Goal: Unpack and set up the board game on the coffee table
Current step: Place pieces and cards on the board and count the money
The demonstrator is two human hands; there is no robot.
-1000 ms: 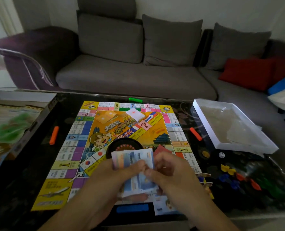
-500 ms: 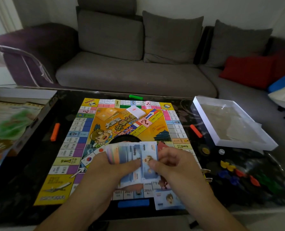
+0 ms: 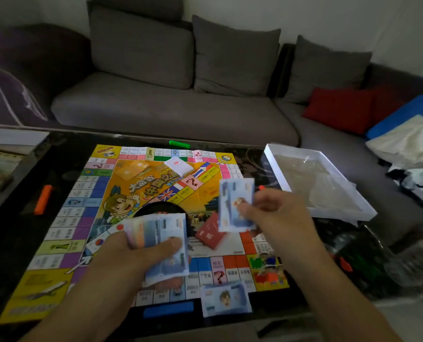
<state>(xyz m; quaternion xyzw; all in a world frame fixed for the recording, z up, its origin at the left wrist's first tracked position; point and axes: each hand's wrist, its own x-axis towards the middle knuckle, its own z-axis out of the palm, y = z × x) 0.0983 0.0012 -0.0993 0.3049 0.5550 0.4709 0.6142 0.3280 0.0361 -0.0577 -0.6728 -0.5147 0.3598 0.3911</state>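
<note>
Across the coffee table [image 3: 64, 154] our board [image 3: 141, 218] lies unfolded. Our left hand [image 3: 141, 255] grips the fanned banknotes [image 3: 161, 233]; at two o'clock our right hand [image 3: 277, 218] pinches a few bills [image 3: 235, 203], so dealing money remains, we judge.

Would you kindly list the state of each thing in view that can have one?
game board: unfolded, flat on the coffee table.
left hand: grip on a fanned stack of play money.
right hand: pinching a single note, lifted clear of the stack.
white box tray: open, only clear plastic inside.
red card deck: lying on the board.
white card deck: lying on the board.
</note>
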